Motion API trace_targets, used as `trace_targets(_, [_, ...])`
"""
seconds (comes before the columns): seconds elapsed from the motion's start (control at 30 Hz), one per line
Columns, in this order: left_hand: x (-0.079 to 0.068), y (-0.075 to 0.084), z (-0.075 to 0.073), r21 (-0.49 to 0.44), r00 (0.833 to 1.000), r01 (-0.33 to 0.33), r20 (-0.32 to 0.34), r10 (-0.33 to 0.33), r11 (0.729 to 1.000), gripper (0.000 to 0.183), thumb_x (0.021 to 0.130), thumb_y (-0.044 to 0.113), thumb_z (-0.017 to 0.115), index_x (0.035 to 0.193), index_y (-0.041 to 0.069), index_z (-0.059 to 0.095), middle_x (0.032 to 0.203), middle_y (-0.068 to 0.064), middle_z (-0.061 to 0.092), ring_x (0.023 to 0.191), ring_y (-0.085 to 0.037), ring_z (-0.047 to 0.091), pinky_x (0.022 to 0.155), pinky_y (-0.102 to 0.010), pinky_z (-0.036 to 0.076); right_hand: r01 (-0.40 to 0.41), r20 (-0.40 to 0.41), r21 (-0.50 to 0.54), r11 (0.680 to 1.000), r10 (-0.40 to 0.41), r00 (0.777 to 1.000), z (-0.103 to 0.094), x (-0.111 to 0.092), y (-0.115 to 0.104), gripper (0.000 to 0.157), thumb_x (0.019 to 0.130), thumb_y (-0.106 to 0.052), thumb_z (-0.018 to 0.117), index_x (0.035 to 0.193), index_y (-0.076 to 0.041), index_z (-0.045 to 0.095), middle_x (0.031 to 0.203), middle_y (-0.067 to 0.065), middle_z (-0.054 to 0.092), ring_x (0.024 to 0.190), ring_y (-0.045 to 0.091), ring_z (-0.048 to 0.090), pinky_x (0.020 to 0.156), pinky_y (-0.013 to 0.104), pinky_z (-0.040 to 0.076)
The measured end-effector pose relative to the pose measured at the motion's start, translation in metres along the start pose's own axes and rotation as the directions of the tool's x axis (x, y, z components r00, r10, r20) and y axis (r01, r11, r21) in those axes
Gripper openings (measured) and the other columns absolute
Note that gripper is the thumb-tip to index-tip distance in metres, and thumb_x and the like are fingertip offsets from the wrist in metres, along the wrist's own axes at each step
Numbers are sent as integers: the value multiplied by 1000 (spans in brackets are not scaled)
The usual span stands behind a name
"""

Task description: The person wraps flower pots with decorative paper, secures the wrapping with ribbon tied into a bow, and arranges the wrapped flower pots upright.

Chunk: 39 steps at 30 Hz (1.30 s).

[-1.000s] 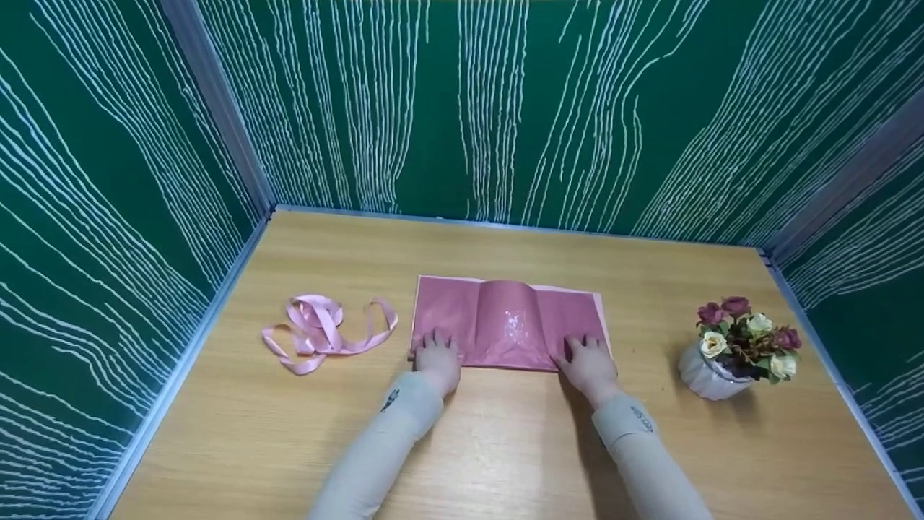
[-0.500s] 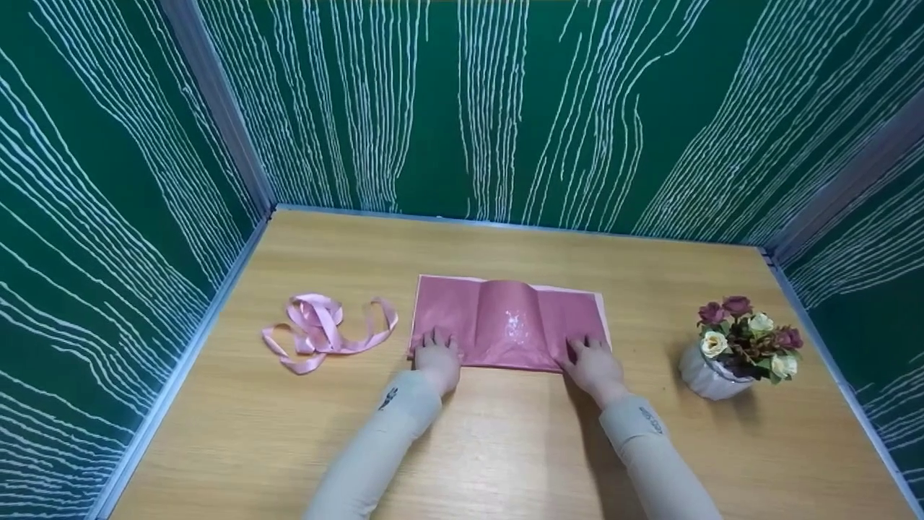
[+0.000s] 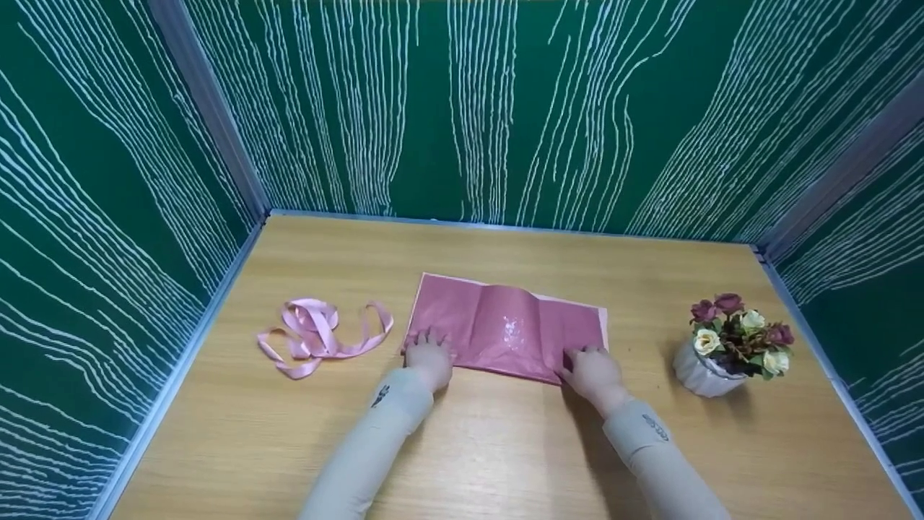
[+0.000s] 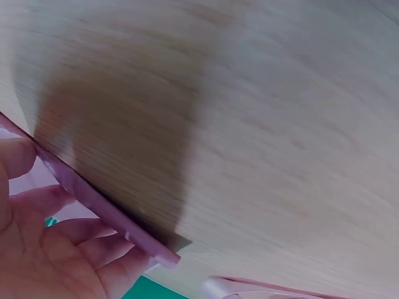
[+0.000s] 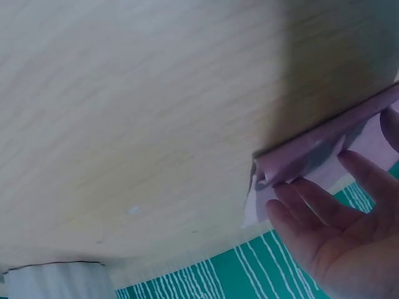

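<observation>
A flat packet of dusky-pink paper (image 3: 507,318), its middle raised and shiny and a paler layer showing at the far and right edges, lies on the table. My left hand (image 3: 429,359) rests on its near left corner with the fingers spread. In the left wrist view, the fingers (image 4: 106,249) reach over the packet's edge. At the near right part is my right hand (image 3: 596,373), its fingers bent lightly on the paper and the thumb at the near edge. The right wrist view shows the fingertips (image 5: 283,187) against a rolled fold of the paper (image 5: 312,143).
A loose tangle of pink satin ribbon (image 3: 317,336) lies left of the packet. To the right stands a white pot (image 3: 707,372) of artificial roses (image 3: 743,336). Green walls with white lines (image 3: 548,115) enclose the wooden table (image 3: 476,440) at the back and sides.
The packet has turned slightly, its right side coming nearer to me. My right hand has moved a little towards me, and its fingers bend more. The head view has shifted slightly.
</observation>
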<state>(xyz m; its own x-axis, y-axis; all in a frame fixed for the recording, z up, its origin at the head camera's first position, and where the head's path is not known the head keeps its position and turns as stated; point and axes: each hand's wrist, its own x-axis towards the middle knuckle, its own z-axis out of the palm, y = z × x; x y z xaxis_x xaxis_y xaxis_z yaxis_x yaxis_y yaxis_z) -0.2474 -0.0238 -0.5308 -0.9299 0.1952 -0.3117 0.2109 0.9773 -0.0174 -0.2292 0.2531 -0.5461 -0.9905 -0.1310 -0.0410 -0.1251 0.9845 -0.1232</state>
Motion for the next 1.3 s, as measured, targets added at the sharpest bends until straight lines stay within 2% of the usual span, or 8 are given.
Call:
trace_targets(0.17, [3,-3,-2,-21,1000,-3,-20,2,1000,57,98,49,37,147,20,36,153,-8,32,140,-31,28,114,-50,23,43,-39,-5,999,-43,998,0,-7,-1,25,85,-26,67,92,-3,63,75,15,58,73,32,57,68,49,51])
trace_targets(0.3, [5,-4,-6,-20,1000,8,17,-7,1000,72,91,64,38,148,21,32,154,-9,29,142,-33,23,114,-53,20,64,-34,-23,998,-65,997,-1,-14,-3,27,83,-28,69,90,-2,62,73,14,56,72,32,55,65,48,51])
trace_targets(0.43, [6,-4,-8,9,999,27,27,-27,1000,87,82,77,36,150,23,29,156,-10,24,144,-34,19,114,-56,19,78,-13,-15,997,-78,997,-2,-21,-8,26,83,-28,70,84,-3,62,73,12,55,71,29,54,65,47,51])
trace_targets(0.57, [7,-2,-10,60,999,31,24,-33,998,100,73,86,36,150,23,26,157,-13,20,144,-34,17,113,-58,20,93,1,39,995,-93,996,-3,-28,-15,27,82,-25,71,69,-6,58,64,8,54,61,24,53,61,43,51])
trace_targets(0.7, [9,-1,-12,79,999,37,30,-40,996,106,70,89,35,151,22,25,158,-14,17,145,-34,15,113,-58,19,103,17,75,992,-104,994,-5,-34,-24,32,81,-24,71,58,-10,52,56,4,52,54,20,50,58,40,49])
trace_targets(1.0, [13,-3,-10,138,998,59,24,-63,989,108,68,91,33,152,24,20,158,-15,12,146,-34,10,116,-56,11,168,-10,46,985,-168,986,-8,-50,-41,39,79,-27,73,54,-11,48,52,3,51,50,19,50,54,39,49])
trace_targets(1.17, [16,-5,-7,135,997,71,25,-75,988,103,69,89,35,152,29,18,158,-16,10,146,-33,6,114,-59,15,227,-80,25,974,-224,971,-3,-56,-47,38,77,-23,72,51,-12,46,48,1,49,46,18,48,47,36,45])
trace_targets(1.3, [19,-5,-4,145,995,93,12,-95,985,102,71,88,36,152,30,16,158,-17,4,147,-33,0,115,-56,14,273,-123,-23,962,-274,954,0,-62,-51,39,76,-22,72,49,-13,44,48,0,47,43,17,47,42,35,43])
